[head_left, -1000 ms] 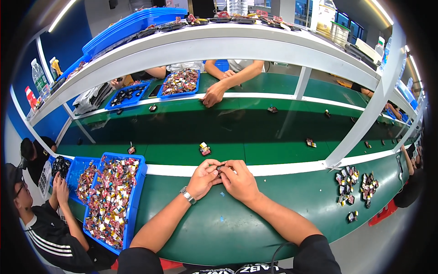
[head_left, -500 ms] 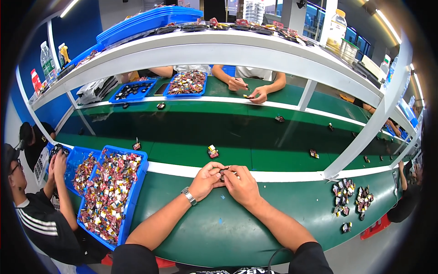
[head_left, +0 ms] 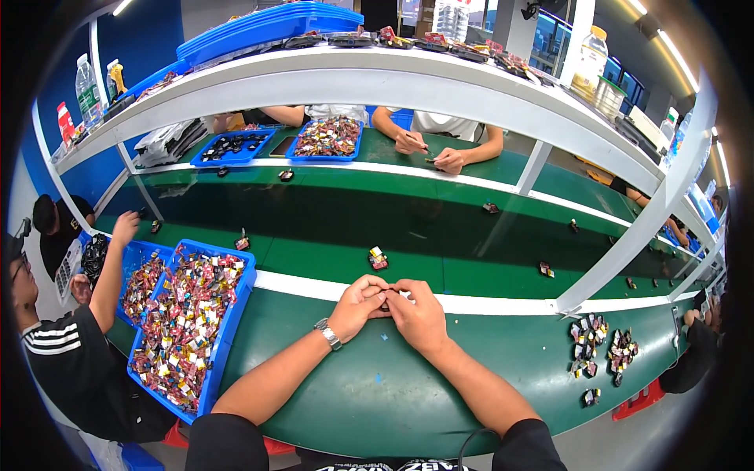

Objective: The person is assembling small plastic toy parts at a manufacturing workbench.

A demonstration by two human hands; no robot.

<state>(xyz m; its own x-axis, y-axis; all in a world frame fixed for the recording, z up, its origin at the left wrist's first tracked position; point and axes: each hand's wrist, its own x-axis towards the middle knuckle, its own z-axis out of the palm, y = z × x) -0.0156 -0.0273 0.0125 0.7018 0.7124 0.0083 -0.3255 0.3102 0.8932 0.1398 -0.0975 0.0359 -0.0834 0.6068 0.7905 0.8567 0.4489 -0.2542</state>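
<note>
My left hand [head_left: 359, 306] and my right hand [head_left: 416, 312] meet at the near edge of the green belt [head_left: 330, 235], by its white stripe. Both pinch one small dark part [head_left: 387, 295] between the fingertips; most of it is hidden by the fingers. A watch sits on my left wrist. A small red, yellow and black assembled part [head_left: 378, 258] lies on the belt just beyond my hands.
A blue tray [head_left: 224, 330] heaped with small colourful parts stands at my left, a second blue tray beside it. A person in black sits at far left. Across the belt another person's hands work near two blue trays [head_left: 326, 141]. Finished parts [head_left: 601, 353] lie in piles at right. White posts hold an overhead shelf.
My hands stay together at the same place on the belt's near edge. The view has shifted slightly. The person opposite has drawn both hands closer together.
</note>
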